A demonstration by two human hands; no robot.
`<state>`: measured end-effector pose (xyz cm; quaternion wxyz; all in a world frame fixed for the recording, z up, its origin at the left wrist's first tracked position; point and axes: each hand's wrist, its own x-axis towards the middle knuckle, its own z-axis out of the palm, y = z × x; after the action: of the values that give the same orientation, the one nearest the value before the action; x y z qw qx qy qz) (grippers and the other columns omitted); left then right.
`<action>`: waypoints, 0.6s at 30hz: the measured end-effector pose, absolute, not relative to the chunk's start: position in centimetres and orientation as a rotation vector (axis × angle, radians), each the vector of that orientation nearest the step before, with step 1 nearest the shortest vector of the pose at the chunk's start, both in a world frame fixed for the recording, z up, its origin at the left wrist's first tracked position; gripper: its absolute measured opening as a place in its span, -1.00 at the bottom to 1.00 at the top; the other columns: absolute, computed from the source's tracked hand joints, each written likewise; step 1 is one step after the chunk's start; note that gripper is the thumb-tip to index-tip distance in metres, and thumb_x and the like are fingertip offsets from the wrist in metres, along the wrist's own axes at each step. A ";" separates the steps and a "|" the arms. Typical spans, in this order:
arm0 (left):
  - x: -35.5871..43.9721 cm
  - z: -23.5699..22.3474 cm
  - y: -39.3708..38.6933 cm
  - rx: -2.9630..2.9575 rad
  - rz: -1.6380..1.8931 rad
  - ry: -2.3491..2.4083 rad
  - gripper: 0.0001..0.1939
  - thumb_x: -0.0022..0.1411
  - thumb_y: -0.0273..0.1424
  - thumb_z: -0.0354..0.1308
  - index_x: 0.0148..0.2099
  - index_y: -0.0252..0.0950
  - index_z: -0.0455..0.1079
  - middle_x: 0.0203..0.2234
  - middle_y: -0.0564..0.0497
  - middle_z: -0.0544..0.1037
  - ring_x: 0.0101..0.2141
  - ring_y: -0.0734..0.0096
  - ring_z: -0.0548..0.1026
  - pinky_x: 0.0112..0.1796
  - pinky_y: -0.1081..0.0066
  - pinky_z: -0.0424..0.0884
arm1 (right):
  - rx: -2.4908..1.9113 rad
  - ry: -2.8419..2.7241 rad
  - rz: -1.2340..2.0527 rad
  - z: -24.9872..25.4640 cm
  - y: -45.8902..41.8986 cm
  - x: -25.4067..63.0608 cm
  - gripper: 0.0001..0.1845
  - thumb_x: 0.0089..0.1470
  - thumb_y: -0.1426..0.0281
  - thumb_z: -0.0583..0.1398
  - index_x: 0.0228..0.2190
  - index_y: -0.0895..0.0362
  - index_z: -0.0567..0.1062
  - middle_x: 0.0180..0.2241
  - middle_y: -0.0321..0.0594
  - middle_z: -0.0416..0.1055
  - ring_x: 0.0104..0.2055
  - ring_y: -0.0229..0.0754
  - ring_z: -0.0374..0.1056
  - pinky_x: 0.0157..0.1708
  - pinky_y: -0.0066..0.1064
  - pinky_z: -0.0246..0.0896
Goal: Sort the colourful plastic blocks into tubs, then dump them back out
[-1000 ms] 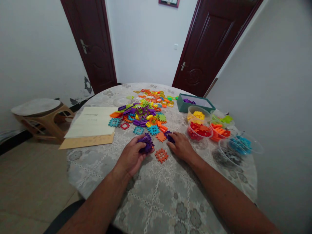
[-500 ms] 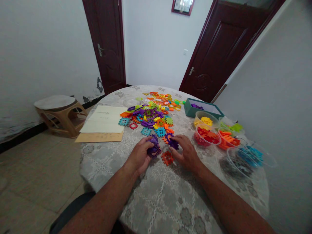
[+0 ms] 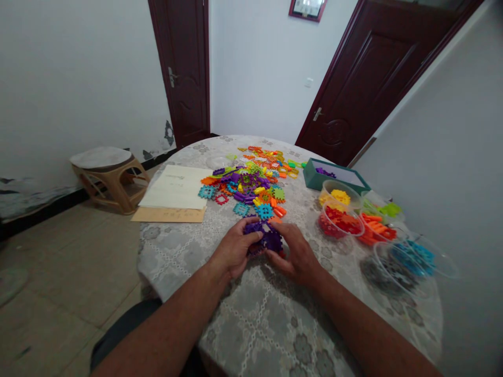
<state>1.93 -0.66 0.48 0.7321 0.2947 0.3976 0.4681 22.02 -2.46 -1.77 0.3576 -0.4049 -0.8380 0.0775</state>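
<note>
Purple notched plastic building pieces (image 3: pixel 271 240) are together between my two hands, low over the near part of the table. My left hand (image 3: pixel 234 247) is closed round their left side, thumb on top. My right hand (image 3: pixel 294 251) grips their right side between thumb and fingers. How many pieces are stacked there I cannot tell. Just beyond them lies a mixed pile of coloured pieces (image 3: pixel 251 183), with a blue square piece (image 3: pixel 264 211) at its near edge. An orange piece shows only slightly behind my fingers.
Right of my hands stand clear tubs of red pieces (image 3: pixel 340 222), yellow pieces (image 3: pixel 336 198), orange pieces (image 3: pixel 377 230), blue pieces (image 3: pixel 412 257) and grey pieces (image 3: pixel 393 275). Behind them is a green box (image 3: pixel 314 180) with purple pieces. Papers (image 3: pixel 173 188) lie left; a stool (image 3: pixel 110 178) stands beyond the table.
My right hand has moved left with its purple piece and joined it to the purple pieces in my left hand. The orange square between the hands is now mostly covered. The view has shifted slightly.
</note>
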 end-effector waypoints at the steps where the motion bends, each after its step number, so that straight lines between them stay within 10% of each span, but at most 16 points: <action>1: 1.8 0.5 -0.6 0.640 1.031 0.876 -0.53 0.13 -0.55 0.36 0.10 -0.24 0.45 -0.05 -0.18 0.58 -0.24 0.26 0.61 -0.36 0.38 0.61 | -1.046 -2.153 0.208 -1.7 -2.5 22.1 -0.23 0.24 0.30 0.31 0.38 -0.08 0.20 0.20 0.02 0.39 0.21 0.16 0.34 0.19 0.12 0.31; 8: 1.0 0.6 -0.1 0.605 1.039 0.850 -0.59 0.16 -0.57 0.35 0.05 -0.23 0.44 -0.14 -0.11 0.56 -0.26 0.26 0.62 -0.24 0.04 0.71 | -1.126 -1.996 0.211 -1.7 -1.9 23.8 -0.27 0.24 0.31 0.30 0.37 -0.09 0.24 0.17 -0.01 0.42 0.17 0.14 0.39 0.13 0.08 0.36; 18: 1.5 1.0 -1.0 0.778 0.856 0.846 -0.59 0.14 -0.52 0.39 0.05 -0.24 0.48 -0.06 -0.24 0.62 -0.26 0.19 0.68 -0.34 0.28 0.66 | -1.005 -2.111 0.301 -1.4 -2.5 23.1 -0.29 0.23 0.31 0.33 0.35 -0.10 0.29 0.24 0.00 0.42 0.28 0.15 0.36 0.26 0.13 0.28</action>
<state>1.54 -1.04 0.99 0.7542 0.3565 0.3877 0.3921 23.14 -2.52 -1.39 0.3823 -0.3939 -0.8275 0.1181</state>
